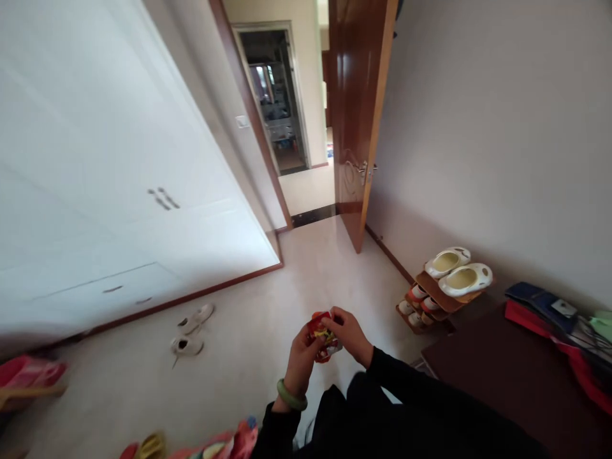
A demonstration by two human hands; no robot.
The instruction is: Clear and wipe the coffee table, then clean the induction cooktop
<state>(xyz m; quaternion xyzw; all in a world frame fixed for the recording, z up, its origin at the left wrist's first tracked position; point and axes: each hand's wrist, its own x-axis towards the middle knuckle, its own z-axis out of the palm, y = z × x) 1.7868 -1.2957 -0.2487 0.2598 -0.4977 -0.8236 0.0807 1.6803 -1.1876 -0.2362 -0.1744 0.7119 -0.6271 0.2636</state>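
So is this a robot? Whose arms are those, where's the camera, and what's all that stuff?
No robot here, just a person using two bare hands. This one picture comes from a camera worn on their head, looking forward and down, so their black sleeves reach in from the bottom. The left hand, with the green bangle on that arm, and the right hand hold a red packet between them. On the floor, over to the left, is a pair of white sneakers. To the right, white clogs sit on a brown shoe rack, and something dark blue lies on a dark brown surface.
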